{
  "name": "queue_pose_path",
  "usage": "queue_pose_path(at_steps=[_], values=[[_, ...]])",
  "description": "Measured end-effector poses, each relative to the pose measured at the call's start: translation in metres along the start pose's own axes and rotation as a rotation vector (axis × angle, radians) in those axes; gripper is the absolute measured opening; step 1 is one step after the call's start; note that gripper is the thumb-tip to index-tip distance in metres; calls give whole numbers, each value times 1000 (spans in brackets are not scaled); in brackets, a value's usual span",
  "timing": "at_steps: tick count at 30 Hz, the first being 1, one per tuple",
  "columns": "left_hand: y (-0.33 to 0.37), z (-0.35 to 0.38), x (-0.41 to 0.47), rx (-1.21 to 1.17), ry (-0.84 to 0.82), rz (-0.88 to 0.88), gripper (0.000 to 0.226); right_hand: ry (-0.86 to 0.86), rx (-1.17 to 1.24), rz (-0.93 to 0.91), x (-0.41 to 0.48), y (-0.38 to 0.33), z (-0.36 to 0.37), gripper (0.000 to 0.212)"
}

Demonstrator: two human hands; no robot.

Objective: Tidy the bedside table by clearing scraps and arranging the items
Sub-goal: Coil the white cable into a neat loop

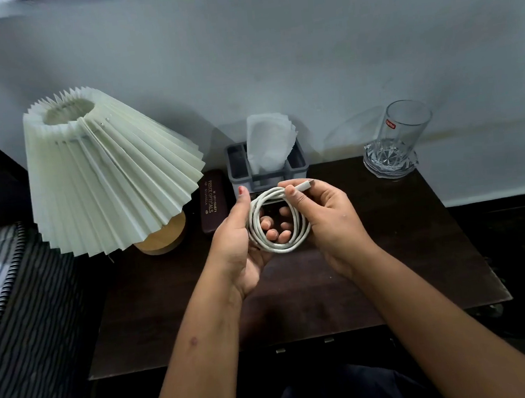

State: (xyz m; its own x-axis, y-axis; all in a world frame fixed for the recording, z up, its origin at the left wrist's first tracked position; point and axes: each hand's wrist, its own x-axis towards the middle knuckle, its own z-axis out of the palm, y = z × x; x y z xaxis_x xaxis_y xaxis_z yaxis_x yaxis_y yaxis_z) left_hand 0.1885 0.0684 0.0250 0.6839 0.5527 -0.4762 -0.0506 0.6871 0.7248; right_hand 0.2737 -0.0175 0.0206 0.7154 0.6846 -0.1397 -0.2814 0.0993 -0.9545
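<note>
Cable: the white cable (280, 249) is wound into a neat ring, held in the air over the middle of the bedside table (388, 251), just in front of the grey organizer (298, 166).
Left hand: the left hand (242, 233) cradles the ring from 9 o'clock, fingers curled up through the hole and thumb raised along the outside. A loose cage, not a squeeze.
Right hand: the right hand (327, 221) comes in from 3 o'clock, with thumb and forefinger pinching the plug end (304, 184) up at 12 o'clock on the ring.
Step in hand: by my read, this is the finish of the coil, and the loose tail needs securing.
How to do it well: pass the plug end once around the bundle and tuck it through, so the loops can't spring apart. Let the left fingers hold every turn together while the right does the threading. Bend gently near the plug; a sharp kink there looks like the weak spot.
Where to set it: bare dark wood shows at 3 o'clock, between organizer and glass (402, 134).
Neighbours: lamp (104, 169) at 10 o'clock, glasses case (212, 203) beside its base, tissue (267, 143) standing in the organizer at 12.
Watch out: the glass sits near the table's far right edge, so set the coil down well short of it.
</note>
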Motion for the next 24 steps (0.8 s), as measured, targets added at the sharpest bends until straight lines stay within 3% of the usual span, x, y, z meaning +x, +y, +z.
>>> queue_pose_path(at_steps=[4, 9, 19, 24], values=[[0, 1, -2, 50, -113, 45, 27, -40, 57, 33, 0, -1, 0, 17], [0, 0, 0, 53, -50, 54, 21, -58, 134, 40, -1, -6, 3, 26], [-11, -1, 0, 460, -9, 223, 25, 0, -210, -154, 0, -4, -4, 18], [-14, 2, 1, 497, 6, 273, 28, 31, -236, -207, 0, -3, -2, 11]])
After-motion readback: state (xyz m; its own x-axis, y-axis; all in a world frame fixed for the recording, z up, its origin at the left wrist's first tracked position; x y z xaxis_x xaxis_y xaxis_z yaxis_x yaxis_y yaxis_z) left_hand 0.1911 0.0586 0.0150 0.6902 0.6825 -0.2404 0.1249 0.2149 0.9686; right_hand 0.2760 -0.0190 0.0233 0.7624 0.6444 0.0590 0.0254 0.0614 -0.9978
